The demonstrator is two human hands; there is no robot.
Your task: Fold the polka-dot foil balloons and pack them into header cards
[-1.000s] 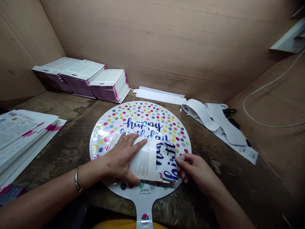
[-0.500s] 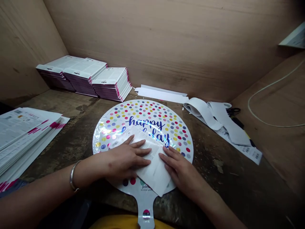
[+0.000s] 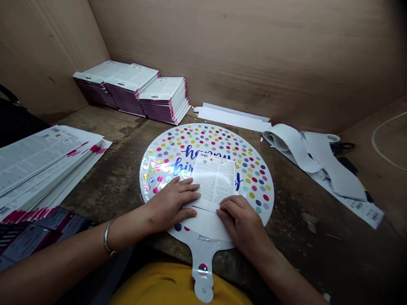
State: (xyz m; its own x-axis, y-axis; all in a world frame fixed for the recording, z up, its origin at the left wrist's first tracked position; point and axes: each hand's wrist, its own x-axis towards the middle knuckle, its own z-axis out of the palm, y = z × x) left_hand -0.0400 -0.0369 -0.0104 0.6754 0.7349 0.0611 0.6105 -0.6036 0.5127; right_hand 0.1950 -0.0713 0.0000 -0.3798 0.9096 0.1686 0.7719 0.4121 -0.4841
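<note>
Dotted birthday balloon (image 3: 257, 186), flat on the table (image 3: 295, 237); printed packet (image 3: 214, 176), apparently paper, upon it. Left hand (image 3: 173, 201), fingers slightly apart, and right hand (image 3: 243, 218), fingers together and curled, touch the packet's sides.

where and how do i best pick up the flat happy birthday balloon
The balloon is probably best taken by its narrow neck, from the near side, pinched above and below. The neck is slim and flat and seems to jut past the near edge of the table, so its underside looks reachable. The printed card lies on top.
</note>
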